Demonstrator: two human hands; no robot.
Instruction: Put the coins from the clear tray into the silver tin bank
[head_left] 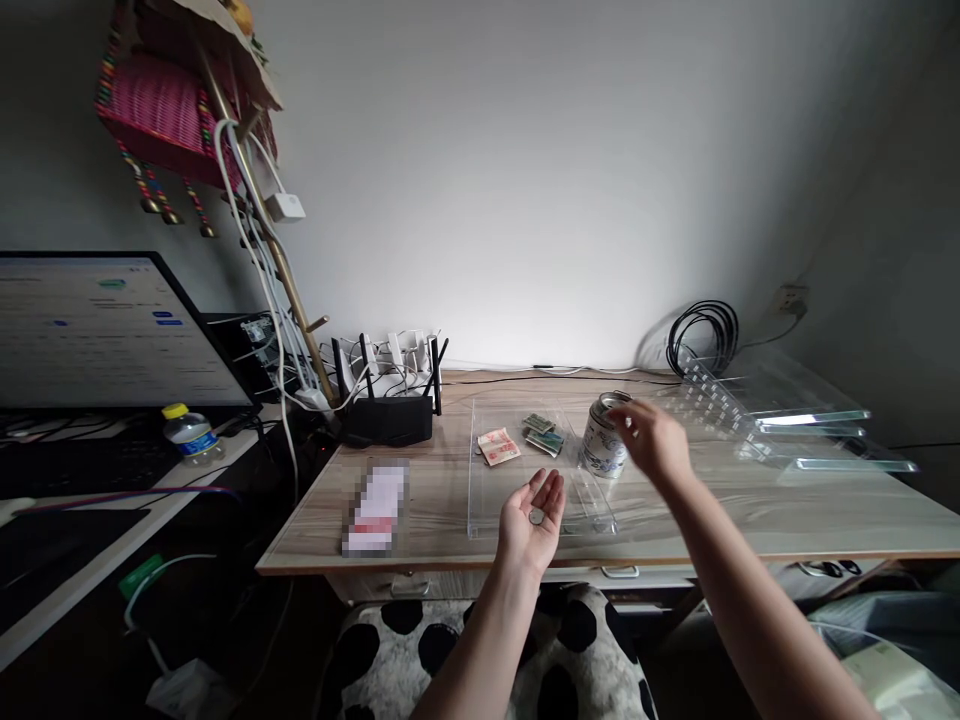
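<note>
My left hand (529,515) is palm up over the front of a clear acrylic tray (480,515), fingers slightly curled, with a silver coin (536,517) resting in the palm. Beside the rim of a white-and-blue patterned can (602,448), my right hand (651,435) has its thumb and fingers pinched together; whatever they hold is too small to make out. The can stands upright at the tray's right side. On the tray lie a reddish banknote (499,447) and folded greenish banknotes (545,438).
A black router (388,420) with raised antennas stands at the desk's back left, near a blurred-out flat item (376,508). Clear acrylic panels (817,425) and a coiled black cable (703,338) are on the right. A bottle (193,437) stands left by a monitor (90,330).
</note>
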